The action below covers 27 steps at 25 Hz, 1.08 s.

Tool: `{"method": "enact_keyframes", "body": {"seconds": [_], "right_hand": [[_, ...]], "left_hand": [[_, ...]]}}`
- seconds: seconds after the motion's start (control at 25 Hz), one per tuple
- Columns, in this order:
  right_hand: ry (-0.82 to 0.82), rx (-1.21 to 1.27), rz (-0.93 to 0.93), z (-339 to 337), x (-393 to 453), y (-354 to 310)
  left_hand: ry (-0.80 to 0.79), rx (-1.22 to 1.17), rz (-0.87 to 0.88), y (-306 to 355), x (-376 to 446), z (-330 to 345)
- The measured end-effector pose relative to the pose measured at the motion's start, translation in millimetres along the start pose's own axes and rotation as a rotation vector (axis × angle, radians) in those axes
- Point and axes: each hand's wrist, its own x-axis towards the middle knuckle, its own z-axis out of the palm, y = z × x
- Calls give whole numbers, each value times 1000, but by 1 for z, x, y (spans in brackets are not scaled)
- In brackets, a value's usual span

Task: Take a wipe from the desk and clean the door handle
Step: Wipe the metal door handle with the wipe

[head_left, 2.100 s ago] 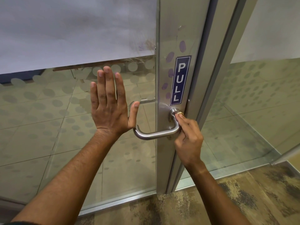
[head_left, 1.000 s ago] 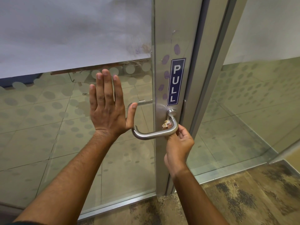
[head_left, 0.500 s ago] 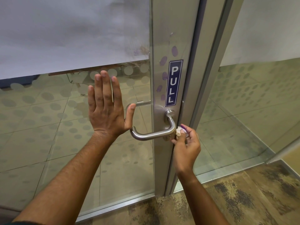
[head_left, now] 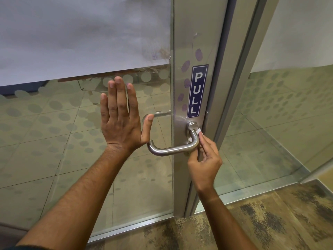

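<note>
While the left hand (head_left: 120, 120) stayed flat and open against the glass door (head_left: 72, 141), fingers spread upward, the right hand (head_left: 203, 159) had risen since half a second before, pinching a small white wipe (head_left: 198, 131) against the upright bend of the door handle (head_left: 173, 149), just below its round base. Earlier the wipe sat lower, at the handle's corner. The PULL sign (head_left: 197, 91) stood above.

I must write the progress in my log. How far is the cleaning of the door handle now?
Done: the wipe is already fetched and held in the right hand. In hand: it is pressed to the bend of the door handle near the door, while the left hand lies flat on the glass. Left, probably: the long bar and its free end.
</note>
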Motion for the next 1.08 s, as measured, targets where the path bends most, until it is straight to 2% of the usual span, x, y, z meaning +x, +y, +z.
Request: {"method": "enact_keyframes", "body": {"seconds": [0.2,0.36,0.56,0.72,0.84,1.08], "right_hand": [[79,-141,-73,11,-6,4],[-52,-331,-78,20,-21,4],[-136,-375,-119,26,-27,12],[-204,-413,19,24,-39,23],[-173,-349,74,24,-38,21],[-64,-167,14,20,-22,2]], "left_hand": [[4,3,4,0,0,1],[5,1,6,0,0,1],[0,-1,-1,0,0,1],[5,-9,-5,0,-1,2],[11,-13,0,-1,-1,3],[12,-20,9,-1,-1,5]]}}
